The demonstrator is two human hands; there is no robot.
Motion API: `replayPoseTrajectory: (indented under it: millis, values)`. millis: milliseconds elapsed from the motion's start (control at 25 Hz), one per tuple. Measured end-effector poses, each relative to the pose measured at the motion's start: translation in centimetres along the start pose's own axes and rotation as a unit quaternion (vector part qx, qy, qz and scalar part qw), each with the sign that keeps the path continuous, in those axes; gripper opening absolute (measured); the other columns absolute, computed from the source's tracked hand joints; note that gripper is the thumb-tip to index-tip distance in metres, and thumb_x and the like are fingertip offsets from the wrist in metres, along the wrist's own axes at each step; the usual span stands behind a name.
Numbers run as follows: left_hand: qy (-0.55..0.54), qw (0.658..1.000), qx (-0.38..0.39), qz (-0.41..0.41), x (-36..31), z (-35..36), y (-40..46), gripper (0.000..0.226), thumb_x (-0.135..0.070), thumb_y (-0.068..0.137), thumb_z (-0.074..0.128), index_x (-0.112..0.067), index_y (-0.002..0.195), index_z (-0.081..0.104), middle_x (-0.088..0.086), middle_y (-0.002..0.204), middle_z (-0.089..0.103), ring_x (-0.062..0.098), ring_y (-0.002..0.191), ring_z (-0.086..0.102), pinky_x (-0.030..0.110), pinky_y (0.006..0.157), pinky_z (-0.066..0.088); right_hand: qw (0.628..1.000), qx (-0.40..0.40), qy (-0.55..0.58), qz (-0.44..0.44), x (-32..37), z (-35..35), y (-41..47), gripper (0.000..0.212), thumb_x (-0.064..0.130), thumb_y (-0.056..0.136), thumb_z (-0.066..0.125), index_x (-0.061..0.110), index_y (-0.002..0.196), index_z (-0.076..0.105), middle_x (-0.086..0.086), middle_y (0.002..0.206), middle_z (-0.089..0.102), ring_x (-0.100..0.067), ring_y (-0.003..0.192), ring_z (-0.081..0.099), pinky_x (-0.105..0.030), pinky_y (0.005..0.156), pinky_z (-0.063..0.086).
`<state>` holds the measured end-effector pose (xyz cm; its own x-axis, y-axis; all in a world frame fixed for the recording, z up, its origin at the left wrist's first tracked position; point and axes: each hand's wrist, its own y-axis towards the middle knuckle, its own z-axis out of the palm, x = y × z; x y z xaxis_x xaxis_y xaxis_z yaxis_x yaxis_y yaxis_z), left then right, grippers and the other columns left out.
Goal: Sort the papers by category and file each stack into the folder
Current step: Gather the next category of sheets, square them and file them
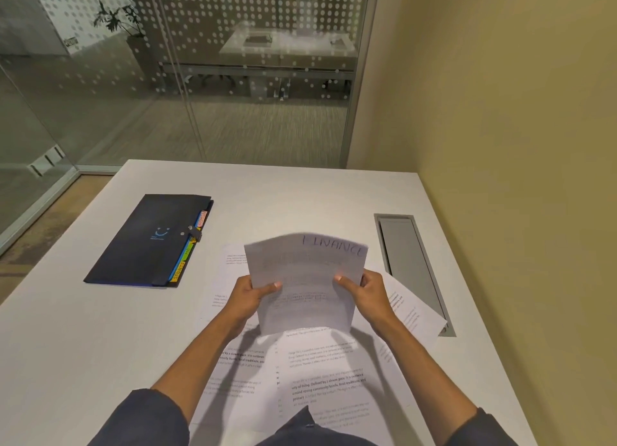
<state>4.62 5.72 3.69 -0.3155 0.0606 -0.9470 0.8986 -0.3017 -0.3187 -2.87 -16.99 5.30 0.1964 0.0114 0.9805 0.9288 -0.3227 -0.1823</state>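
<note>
I hold one printed sheet (pixel 305 278) upright above the table, with "FINANCE" handwritten along its top edge. My left hand (pixel 248 297) pinches its left edge and my right hand (pixel 365 292) pinches its right edge, thumbs on the front. Under my hands, several loose printed papers (pixel 320 372) lie spread in an untidy pile on the white table (pixel 83 345). A black expanding folder (pixel 150 241) lies shut at the left. Coloured tabs, one reading "SPORTS", stick out of its right edge.
A grey cable hatch (pixel 405 258) is set into the table at the right, with one sheet (pixel 417 312) overlapping its near end. A yellow wall runs along the right side. A glass partition stands behind the far table edge.
</note>
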Motion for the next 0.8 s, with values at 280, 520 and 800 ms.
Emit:
replayPoseTrajectory:
  millis: [280, 520, 800]
  values:
    - [0.004, 1.000, -0.024, -0.018, 0.7, 0.2, -0.4, 0.012, -0.017, 0.092, 0.062, -0.021, 0.101, 0.069, -0.004, 0.096, 0.075, 0.017, 0.090, 0.071, 0.032, 0.077, 0.055, 0.998, 0.033, -0.046, 0.005, -1.5, 0.3, -0.2, 0.020, 0.019, 0.092, 0.067, 0.012, 0.111, 0.071, 0.005, 0.100, 0.074, -0.008, 0.085, 0.072, -0.017, 0.067, 0.054]
    - [-0.065, 0.997, -0.003, -0.032, -2.5, 0.0, -0.5, 0.026, -0.011, 0.091, 0.061, -0.005, 0.116, 0.065, 0.013, 0.110, 0.071, 0.029, 0.098, 0.070, 0.048, 0.091, 0.053, 1.000, 0.001, 0.019, -0.005, -0.3, 0.6, -0.5, 0.017, 0.018, 0.093, 0.065, 0.013, 0.109, 0.070, 0.004, 0.098, 0.075, -0.010, 0.088, 0.073, -0.014, 0.067, 0.053]
    - [-0.253, 0.965, 0.064, -0.023, -10.0, -0.2, 0.2, 0.051, -0.044, 0.102, 0.031, -0.016, 0.112, 0.072, 0.010, 0.115, 0.070, 0.030, 0.104, 0.068, 0.044, 0.080, 0.058, 0.996, 0.025, 0.081, 0.032, 2.3, 0.6, -0.3, 0.017, 0.017, 0.092, 0.067, 0.017, 0.109, 0.071, 0.003, 0.101, 0.076, -0.012, 0.094, 0.073, -0.022, 0.079, 0.057]
